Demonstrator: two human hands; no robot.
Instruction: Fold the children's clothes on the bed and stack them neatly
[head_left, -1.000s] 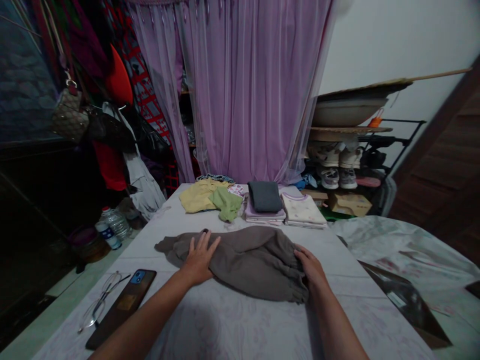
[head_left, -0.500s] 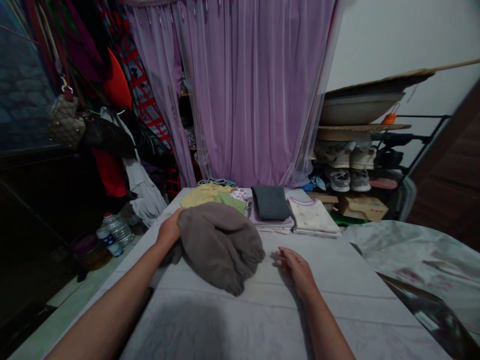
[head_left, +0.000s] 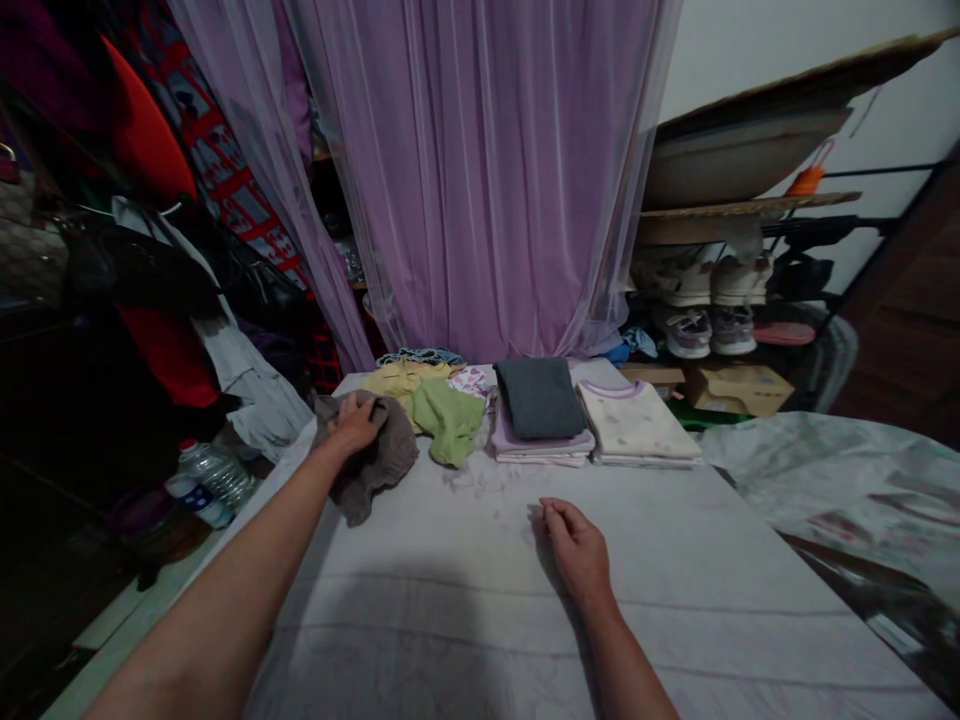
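On the left of the white-sheeted surface [head_left: 450,530] lies a crumpled brown garment [head_left: 386,460], bunched up, its exact kind unclear. My left hand [head_left: 354,425] is pressed into its top, with fingers closed in the fabric. Just right of it are a green cloth [head_left: 450,415] and a yellow garment [head_left: 401,380], both loosely heaped. My right hand [head_left: 577,550] rests over the sheet near the middle, its fingers curled together around nothing visible. Beyond that hand stand a folded pile topped by a dark grey garment [head_left: 540,398] and a folded cream shirt [head_left: 637,420] with a purple collar.
A purple curtain [head_left: 480,180] hangs behind the clothes. At right, a rack holds shoes [head_left: 686,330] and a cardboard box [head_left: 739,388]. Bags and clothing hang on the left, above a plastic bottle [head_left: 217,470]. Pale plastic sheeting [head_left: 847,470] lies beyond the right edge.
My left hand has moved the brown garment left and away from me, bunching it smaller. More of the green cloth shows. My right hand's fingers have curled in. The view has shifted slightly.
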